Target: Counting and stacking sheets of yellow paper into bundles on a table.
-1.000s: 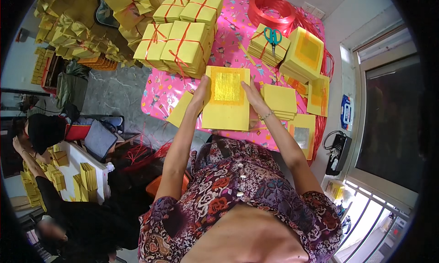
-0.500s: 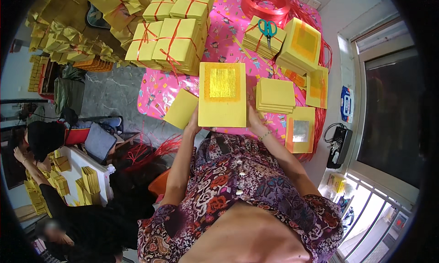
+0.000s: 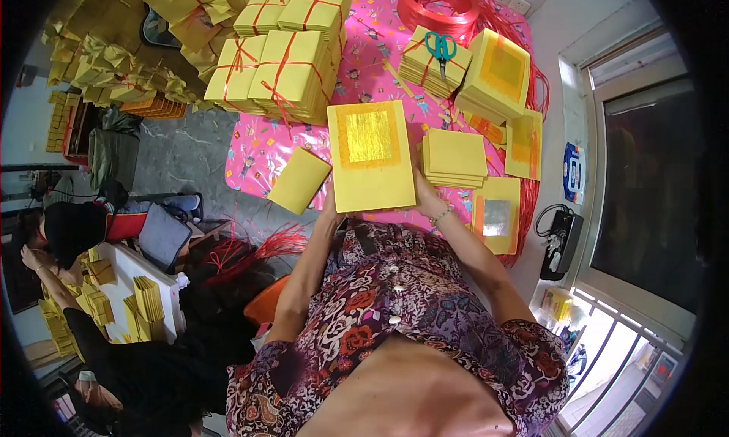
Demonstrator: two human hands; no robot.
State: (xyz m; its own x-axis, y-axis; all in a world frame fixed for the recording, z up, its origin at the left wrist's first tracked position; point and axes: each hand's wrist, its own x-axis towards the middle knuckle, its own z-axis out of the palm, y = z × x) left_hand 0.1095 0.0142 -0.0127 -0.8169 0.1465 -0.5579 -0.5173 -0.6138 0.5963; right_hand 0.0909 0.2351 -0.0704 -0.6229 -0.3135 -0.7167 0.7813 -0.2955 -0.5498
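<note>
Between my two hands is a stack of yellow joss paper (image 3: 375, 185), a square of gold foil on its top sheet. It tilts slightly, close to my body at the table's near edge. My left hand (image 3: 330, 204) grips its lower left side, and my right hand (image 3: 424, 190) its right side; the stack hides most of the fingers. Left of it lies a plain yellow paper block (image 3: 300, 180). A low pile of plain yellow paper (image 3: 456, 152) sits just beyond my right hand, and a sheet with silver foil (image 3: 497, 217) lies nearer.
Yellow bundles tied with red ribbon (image 3: 287, 66) stand at the far left of the pink-covered table (image 3: 254, 152). Teal-handled scissors (image 3: 441, 48) rest on another bundle, beside a foil-topped stack (image 3: 493, 76) and a red ribbon coil (image 3: 437, 12). At left, a person (image 3: 114, 361) is by a white table.
The joss paper stack has turned slightly counterclockwise, its lower end shifting right. Both my hands have moved a little to the right with it.
</note>
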